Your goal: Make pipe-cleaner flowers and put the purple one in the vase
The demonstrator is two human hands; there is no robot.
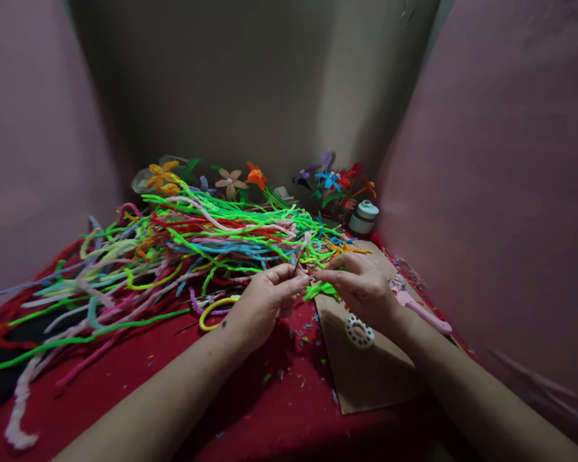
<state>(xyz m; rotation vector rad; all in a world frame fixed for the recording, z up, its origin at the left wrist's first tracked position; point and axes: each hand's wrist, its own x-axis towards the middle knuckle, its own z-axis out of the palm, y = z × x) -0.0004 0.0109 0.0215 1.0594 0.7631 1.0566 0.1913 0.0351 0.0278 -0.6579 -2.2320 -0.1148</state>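
Observation:
My left hand (272, 296) is closed in a pinch near the middle of the view. A thin dark stem (297, 262) with a pinkish tint sticks up from between its thumb and fingers. My right hand (361, 282) is closed too, its thumb and index fingertips almost touching the left fingertips. Whatever lies between the two sets of fingertips is too small to name. Just behind the hands spreads a big heap of fuzzy pipe cleaners (231, 224) in green, pink, red, blue and yellow. Bright green fuzzy pieces (322, 290) lie below the fingertips.
A cardboard sheet (361, 388) lies under my right forearm, bearing a white ring with dark dots (359, 331). A yellow loop handle (207, 314) and a pink-handled tool (431, 316) flank the hands. Pipe-cleaner flowers (230, 183) and a pale jar (365, 217) stand behind. Fluff scraps litter the red cloth (250, 398).

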